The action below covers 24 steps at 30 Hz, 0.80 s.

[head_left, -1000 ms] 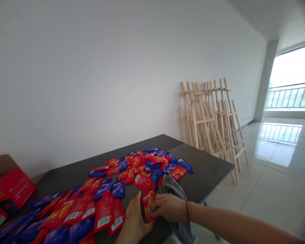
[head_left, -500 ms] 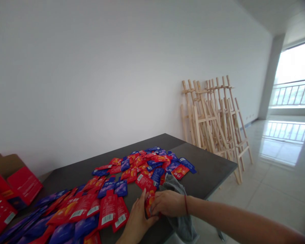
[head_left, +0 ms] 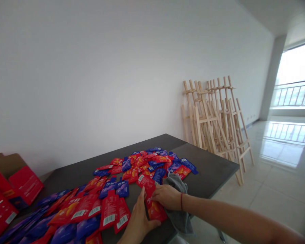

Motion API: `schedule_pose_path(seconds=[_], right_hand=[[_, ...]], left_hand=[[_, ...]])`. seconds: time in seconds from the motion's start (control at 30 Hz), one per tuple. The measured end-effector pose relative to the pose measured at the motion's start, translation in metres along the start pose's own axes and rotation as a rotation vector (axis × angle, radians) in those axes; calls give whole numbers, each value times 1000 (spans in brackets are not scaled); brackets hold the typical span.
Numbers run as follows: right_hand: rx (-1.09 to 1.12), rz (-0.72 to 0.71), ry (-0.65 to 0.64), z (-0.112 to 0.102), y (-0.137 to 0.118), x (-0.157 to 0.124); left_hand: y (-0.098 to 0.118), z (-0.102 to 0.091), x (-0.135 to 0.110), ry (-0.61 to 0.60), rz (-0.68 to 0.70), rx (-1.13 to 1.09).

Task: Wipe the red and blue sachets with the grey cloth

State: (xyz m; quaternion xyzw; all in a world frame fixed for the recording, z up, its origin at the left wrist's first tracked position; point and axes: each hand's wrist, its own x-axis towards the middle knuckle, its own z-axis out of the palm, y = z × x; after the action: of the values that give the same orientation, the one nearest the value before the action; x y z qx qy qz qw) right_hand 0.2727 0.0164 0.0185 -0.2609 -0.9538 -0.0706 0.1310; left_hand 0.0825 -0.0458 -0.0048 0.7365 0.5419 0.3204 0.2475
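A red pouch with an orange fruit picture lies near the table's front edge, between my hands. My left hand grips its left side, thumb and forefinger along the edge. From the right, my right hand has its fingers curled onto the same pouch; its fingertips are partly hidden. A grey cloth is bunched under and beside my right hand and hangs over the table edge. Another red pouch, barcode up, lies just beyond. To the left, red pouches and blue pouches lie in overlapping rows.
A loose heap of red and blue pouches covers the middle of the dark table. Open red cartons stand at far left. Wooden easels lean on the white wall behind, and a railed window is at right.
My right hand has shifted slightly up and left, uncovering more of the red pouch's lower part. The grey cloth has moved with it. My left hand stays at the pouch's left side.
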Motion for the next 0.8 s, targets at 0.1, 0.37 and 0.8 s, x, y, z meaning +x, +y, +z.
schedule_pose_path(seconds=[0.1, 0.37, 0.8], right_hand=[[27, -94, -21, -3, 3, -7], [-40, 87, -56, 4, 0, 30], [150, -355, -21, -4, -19, -17]], left_hand=[[-4, 1, 1, -31, -13, -22], [7, -2, -1, -24, -3, 5], [3, 1, 0, -32, 25, 60]])
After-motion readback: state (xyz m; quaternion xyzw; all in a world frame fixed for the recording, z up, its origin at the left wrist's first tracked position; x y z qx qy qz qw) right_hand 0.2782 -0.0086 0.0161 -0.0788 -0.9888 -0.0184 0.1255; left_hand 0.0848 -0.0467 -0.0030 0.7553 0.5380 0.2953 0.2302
